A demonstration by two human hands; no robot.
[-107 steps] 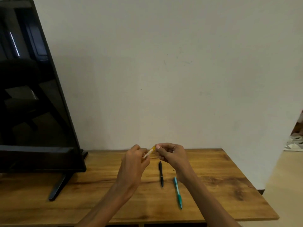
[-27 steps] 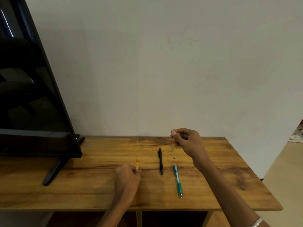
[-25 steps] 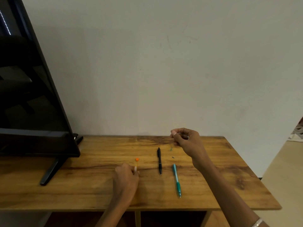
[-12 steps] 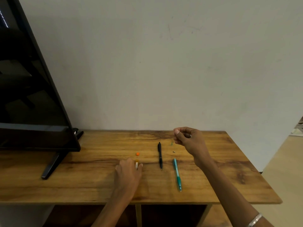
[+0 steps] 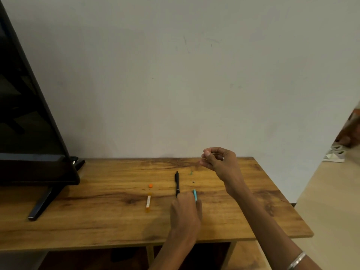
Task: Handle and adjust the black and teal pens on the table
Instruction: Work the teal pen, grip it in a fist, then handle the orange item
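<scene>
The black pen [image 5: 177, 183] lies lengthwise on the wooden table [image 5: 97, 217], untouched. Just to its right, my left hand [image 5: 186, 211] rests over the teal pen [image 5: 195, 194] with its fingers closed around it; only the pen's far end shows past the fingers. My right hand [image 5: 220, 160] hovers above the table's back edge, with thumb and forefinger pinched on a thin pale rod [image 5: 213, 153].
An orange pen barrel [image 5: 148, 202] and a small orange cap [image 5: 150, 185] lie left of the black pen. Two tiny bits, one green [image 5: 191, 173] and one dark [image 5: 193, 182], lie near the right hand. A black monitor [image 5: 29, 117] stands at the left.
My left hand has let go of the orange barrel, which now lies on the table, and has moved right onto the teal pen. My right hand has stayed raised, still pinching.
</scene>
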